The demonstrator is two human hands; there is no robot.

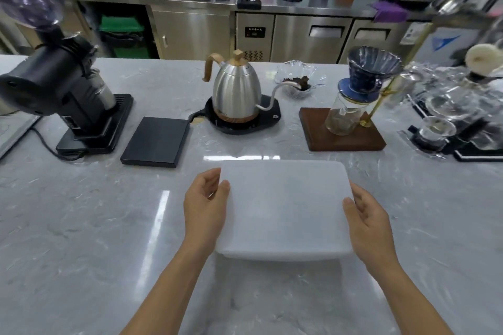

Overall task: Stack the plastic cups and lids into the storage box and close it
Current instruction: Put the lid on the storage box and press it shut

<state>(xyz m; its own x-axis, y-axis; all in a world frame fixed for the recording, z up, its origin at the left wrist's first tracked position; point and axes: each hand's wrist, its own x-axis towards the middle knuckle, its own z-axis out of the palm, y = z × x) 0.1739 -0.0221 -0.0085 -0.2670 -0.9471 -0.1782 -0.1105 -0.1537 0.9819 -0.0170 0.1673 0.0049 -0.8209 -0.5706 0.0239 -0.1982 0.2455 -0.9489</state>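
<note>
On the grey marbled desk (81,226), near its front edge, the frosted white rectangular plastic storage box (283,253) stands with its flat lid (284,207) laid on top. From the left, the lid's edge is pinched by the left hand (205,204); the opposite edge is gripped by the right hand (367,223). Closing appears under way; pressing the lid down evenly seems called for next. No cups are visible.

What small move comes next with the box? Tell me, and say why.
Probably press the lid down along its edges. It already covers the box, and the left hand and right hand hold its two short sides, but whether it has snapped shut cannot be seen.
</note>
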